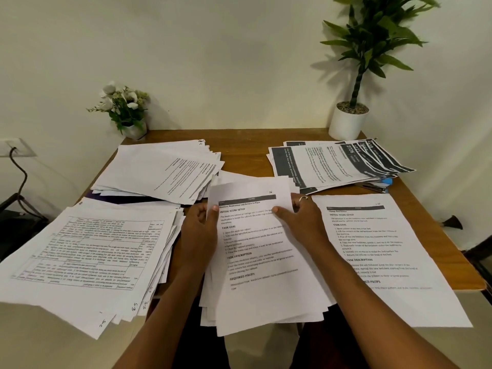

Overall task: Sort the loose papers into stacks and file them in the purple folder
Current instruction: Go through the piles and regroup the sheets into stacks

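1. Currently the sorting step is in hand: both hands hold an unsorted bundle of papers (263, 262) over the near edge of the table (239, 137), between the near piles.
2. Grip state: the left hand (199, 230) is closed on the bundle's left margin, thumb on top; the right hand (300, 217) pinches the right margin of the top sheet.
3. Legible on the top sheet: "Retrieve Medication and Return to Place", "INITIAL SCENE SETUP", "TASK GOAL", "TASK DESCRIPTION", "REQUIRED PROPS"; handwritten "56" at the upper corner.
4. Sorted piles:
   - near right corner: single sheet (386, 249) with the same headings;
   - near left corner: table-format pile (87, 251), overhanging the edge;
   - far left: text pile (165, 171);
   - far right: dark-banner pile (332, 163), "2726" readable.
5. The purple folder (106, 196) shows only as a sliver between the two left piles, mostly covered.
6. Next move, judged: the top sheet matches the near-right sheet's layout; place it there. The folder must be uncovered before filing.
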A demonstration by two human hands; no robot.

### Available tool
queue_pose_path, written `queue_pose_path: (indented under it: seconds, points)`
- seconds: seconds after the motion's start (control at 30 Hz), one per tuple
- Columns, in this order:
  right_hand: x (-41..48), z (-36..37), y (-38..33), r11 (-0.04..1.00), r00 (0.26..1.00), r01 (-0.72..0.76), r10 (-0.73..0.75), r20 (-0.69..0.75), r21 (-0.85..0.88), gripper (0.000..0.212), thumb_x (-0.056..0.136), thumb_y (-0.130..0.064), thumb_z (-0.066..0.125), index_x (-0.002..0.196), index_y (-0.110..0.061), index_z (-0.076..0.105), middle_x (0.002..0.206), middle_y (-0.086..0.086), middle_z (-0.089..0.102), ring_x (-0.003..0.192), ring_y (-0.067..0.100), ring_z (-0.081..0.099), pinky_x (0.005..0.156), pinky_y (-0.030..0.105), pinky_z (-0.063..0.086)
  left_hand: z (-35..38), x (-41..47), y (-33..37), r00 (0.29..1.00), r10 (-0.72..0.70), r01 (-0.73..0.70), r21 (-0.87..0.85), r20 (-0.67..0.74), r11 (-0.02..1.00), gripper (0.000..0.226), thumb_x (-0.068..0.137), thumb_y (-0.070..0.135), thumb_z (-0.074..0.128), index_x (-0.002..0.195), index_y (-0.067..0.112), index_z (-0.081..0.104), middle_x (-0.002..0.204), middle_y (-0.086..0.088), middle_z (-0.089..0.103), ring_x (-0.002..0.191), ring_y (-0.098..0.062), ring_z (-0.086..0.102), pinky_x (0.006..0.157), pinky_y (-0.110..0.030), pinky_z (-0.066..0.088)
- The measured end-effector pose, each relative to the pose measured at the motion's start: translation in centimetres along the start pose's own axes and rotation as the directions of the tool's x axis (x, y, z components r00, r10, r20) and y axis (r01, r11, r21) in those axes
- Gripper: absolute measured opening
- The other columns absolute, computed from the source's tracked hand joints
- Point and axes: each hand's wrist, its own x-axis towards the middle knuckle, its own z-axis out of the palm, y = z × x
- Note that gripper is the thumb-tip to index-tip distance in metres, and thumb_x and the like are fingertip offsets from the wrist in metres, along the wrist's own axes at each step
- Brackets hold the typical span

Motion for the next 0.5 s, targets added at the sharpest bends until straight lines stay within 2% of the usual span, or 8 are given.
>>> queue_pose_path:
  seconds: [0.1,0.13,0.2,0.27,0.33,0.4,0.5]
  points:
    - [0.1,-0.4,0.2,0.997,0.998,-0.055,0.056,-0.013,0.048,0.028,0.09,-0.036,0.074,0.103,-0.012,0.068,0.1,-0.004,0.073,0.093,0.013,0.069,0.086,0.038,0.058,-0.1,0.2,0.5,0.999,-0.025,0.026,-0.031,0.027,0.999,0.029,0.104,0.037,0.054,0.087,0.014,0.061,0.073,0.013,0.066,0.061,-0.003,0.062,0.053,-0.014,0.046]
    - [0.2,-0.5,0.2,0.997,0.998,-0.055,0.056,-0.02,0.056,0.029,0.092,-0.036,0.071,0.106,-0.012,0.066,0.102,-0.003,0.073,0.097,0.015,0.069,0.089,0.04,0.057,-0.2,0.3,0.6,0.999,-0.023,0.024,-0.03,0.04,0.999,0.037,0.104,0.037,0.052,0.077,0.012,0.056,0.063,0.014,0.059,0.053,-0.003,0.054,0.05,-0.015,0.041]
    - [0.3,-0.7,0.1,0.996,0.998,-0.051,0.054,-0.041,0.074,0.028,0.097,-0.031,0.064,0.119,-0.014,0.062,0.117,-0.001,0.07,0.113,0.022,0.065,0.097,0.035,0.051,-0.5,0.4,1.0,0.999,-0.019,0.018,0.011,0.049,1.0,0.044,0.105,0.036,0.052,0.069,0.009,0.052,0.055,0.011,0.051,0.049,-0.005,0.045,0.049,-0.02,0.037]
    - [0.4,-1.2,-0.2,0.997,0.995,-0.057,0.062,-0.078,0.053,0.043,0.102,-0.026,0.058,0.142,-0.012,0.05,0.139,0.003,0.058,0.133,0.026,0.052,0.102,0.026,0.037,-0.9,0.6,1.3,0.998,-0.012,0.007,0.093,0.058,0.996,0.038,0.104,0.032,0.053,0.074,0.012,0.062,0.061,0.011,0.062,0.053,-0.003,0.054,0.052,-0.017,0.043]
    - [0.5,-1.6,-0.4,0.997,0.991,-0.064,0.069,-0.112,0.053,0.054,0.104,-0.024,0.056,0.153,-0.01,0.037,0.152,0.006,0.047,0.142,0.027,0.042,0.105,0.026,0.031,-1.3,0.6,1.9,0.999,0.003,-0.012,0.188,0.05,0.982,0.026,0.104,0.034,0.054,0.089,0.018,0.069,0.078,0.008,0.07,0.067,-0.005,0.065,0.057,-0.02,0.047]
    - [0.9,-1.8,-0.1,0.996,0.988,-0.059,0.066,-0.137,0.06,0.051,0.104,-0.022,0.056,0.151,-0.01,0.04,0.15,0.008,0.05,0.139,0.029,0.046,0.107,0.029,0.035,-2.0,0.6,2.9,0.999,0.046,-0.046,0.259,0.006,0.965,0.026,0.105,0.037,0.051,0.098,0.018,0.068,0.086,0.008,0.069,0.074,-0.008,0.067,0.057,-0.019,0.045]
    - [0.9,-1.8,0.0,0.996,0.988,-0.077,0.082,-0.133,0.039,0.04,0.104,-0.022,0.054,0.142,-0.009,0.05,0.136,0.01,0.061,0.126,0.03,0.056,0.1,0.035,0.047,-3.6,1.0,5.2,0.983,0.159,-0.121,0.319,-0.096,0.94,0.031,0.108,0.034,0.043,0.099,0.01,0.061,0.089,0.003,0.063,0.076,-0.005,0.06,0.059,-0.017,0.04]
